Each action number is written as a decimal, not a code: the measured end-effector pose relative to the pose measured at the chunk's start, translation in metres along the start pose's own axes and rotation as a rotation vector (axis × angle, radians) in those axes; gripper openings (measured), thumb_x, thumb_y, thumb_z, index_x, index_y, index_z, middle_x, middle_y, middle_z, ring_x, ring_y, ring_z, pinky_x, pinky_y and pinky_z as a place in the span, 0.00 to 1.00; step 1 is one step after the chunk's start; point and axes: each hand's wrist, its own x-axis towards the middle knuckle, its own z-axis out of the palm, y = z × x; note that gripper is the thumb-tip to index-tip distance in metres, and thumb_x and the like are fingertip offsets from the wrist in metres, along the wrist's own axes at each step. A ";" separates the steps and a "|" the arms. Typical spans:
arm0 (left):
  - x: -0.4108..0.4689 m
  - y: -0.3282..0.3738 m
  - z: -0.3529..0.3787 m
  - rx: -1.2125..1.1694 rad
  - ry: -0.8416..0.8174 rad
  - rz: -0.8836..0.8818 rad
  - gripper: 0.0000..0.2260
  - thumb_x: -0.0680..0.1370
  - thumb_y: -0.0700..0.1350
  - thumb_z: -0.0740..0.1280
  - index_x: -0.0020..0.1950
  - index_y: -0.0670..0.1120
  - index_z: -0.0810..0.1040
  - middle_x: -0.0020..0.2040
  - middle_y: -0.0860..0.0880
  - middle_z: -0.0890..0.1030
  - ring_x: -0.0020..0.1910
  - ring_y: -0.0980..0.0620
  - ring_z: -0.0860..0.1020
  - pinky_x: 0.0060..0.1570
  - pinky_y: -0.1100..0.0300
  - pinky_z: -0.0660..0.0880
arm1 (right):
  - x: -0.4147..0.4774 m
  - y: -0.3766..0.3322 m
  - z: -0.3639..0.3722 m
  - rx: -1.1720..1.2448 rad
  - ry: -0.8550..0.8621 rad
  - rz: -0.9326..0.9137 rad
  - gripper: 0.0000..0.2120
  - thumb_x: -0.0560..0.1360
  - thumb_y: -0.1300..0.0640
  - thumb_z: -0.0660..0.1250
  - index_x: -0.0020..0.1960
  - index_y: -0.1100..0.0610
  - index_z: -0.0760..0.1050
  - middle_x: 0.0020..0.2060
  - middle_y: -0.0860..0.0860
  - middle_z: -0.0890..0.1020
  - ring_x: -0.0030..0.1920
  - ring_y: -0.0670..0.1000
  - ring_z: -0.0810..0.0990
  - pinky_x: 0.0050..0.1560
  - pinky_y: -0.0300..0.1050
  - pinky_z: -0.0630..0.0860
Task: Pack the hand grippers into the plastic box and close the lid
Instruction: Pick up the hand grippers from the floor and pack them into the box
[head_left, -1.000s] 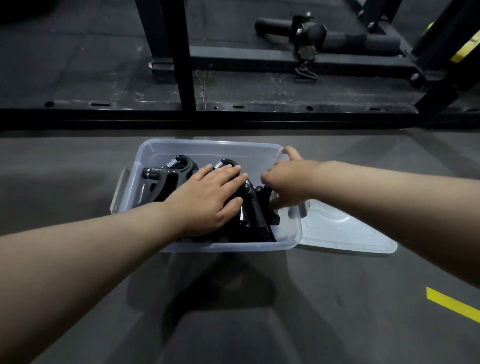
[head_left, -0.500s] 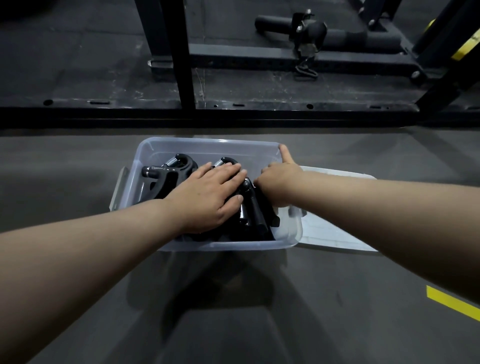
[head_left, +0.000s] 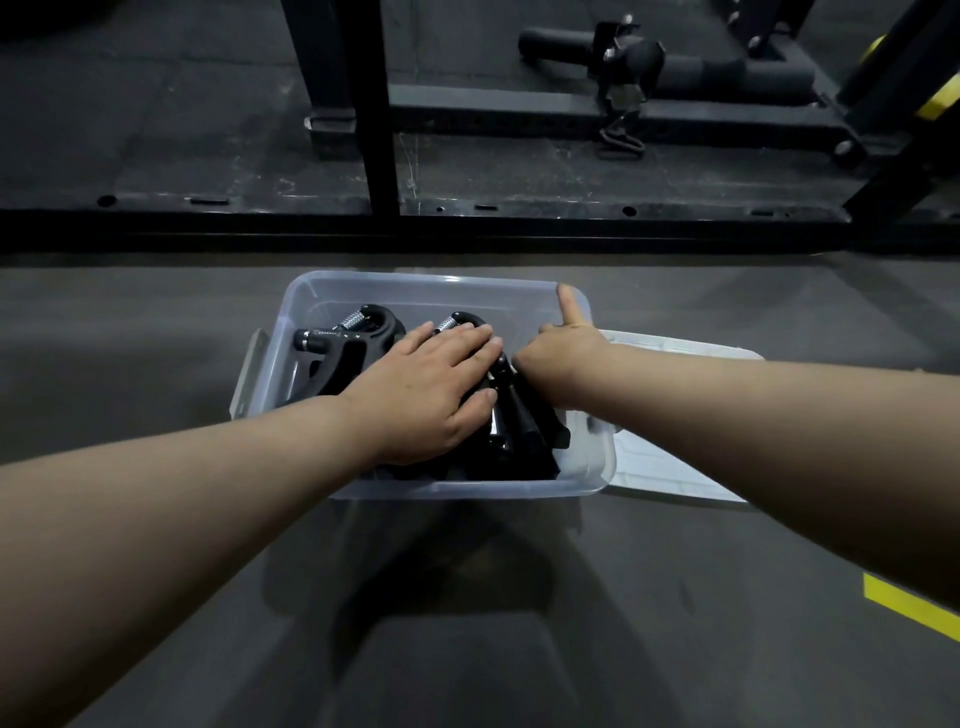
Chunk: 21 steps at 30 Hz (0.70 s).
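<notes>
Clear rectangular plastic box (head_left: 592, 460) on grey floor (head_left: 156, 322), open room at 6 and 9 o'clock. Clear flat lid (head_left: 670, 467) lies just beside it at 3. Black spring hand grippers (head_left: 358, 345) inside, coils toward 12, handles trailing toward 5. Left hand (head_left: 431, 387) pressed flat on them. Right hand (head_left: 563, 361) curled, thumb up; its hold is hidden.

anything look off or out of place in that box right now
Nothing is spilled or damaged. The hand grippers lie in a jumbled heap in the plastic box, some tilted at its right side, with the left hand resting flat on them. The lid is off, lying on the floor beside the box.
</notes>
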 end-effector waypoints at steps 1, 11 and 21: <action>0.000 0.000 0.000 0.000 0.002 0.001 0.32 0.77 0.62 0.41 0.79 0.50 0.54 0.79 0.51 0.54 0.78 0.54 0.51 0.76 0.52 0.44 | -0.001 -0.001 -0.002 0.014 0.001 0.005 0.14 0.81 0.55 0.54 0.56 0.56 0.78 0.42 0.48 0.77 0.59 0.56 0.75 0.69 0.73 0.35; -0.002 0.002 -0.003 -0.014 0.007 -0.013 0.33 0.77 0.61 0.42 0.78 0.47 0.55 0.79 0.50 0.54 0.78 0.54 0.50 0.76 0.53 0.43 | -0.005 0.021 -0.004 0.804 0.075 -0.223 0.21 0.77 0.45 0.66 0.67 0.52 0.71 0.61 0.48 0.78 0.62 0.51 0.76 0.65 0.51 0.70; -0.003 0.003 -0.004 -0.015 0.015 -0.017 0.34 0.76 0.62 0.41 0.78 0.45 0.55 0.79 0.49 0.54 0.78 0.53 0.50 0.75 0.55 0.41 | -0.035 0.034 -0.026 0.601 0.281 -0.205 0.12 0.80 0.45 0.62 0.58 0.51 0.73 0.51 0.46 0.72 0.48 0.45 0.70 0.43 0.40 0.61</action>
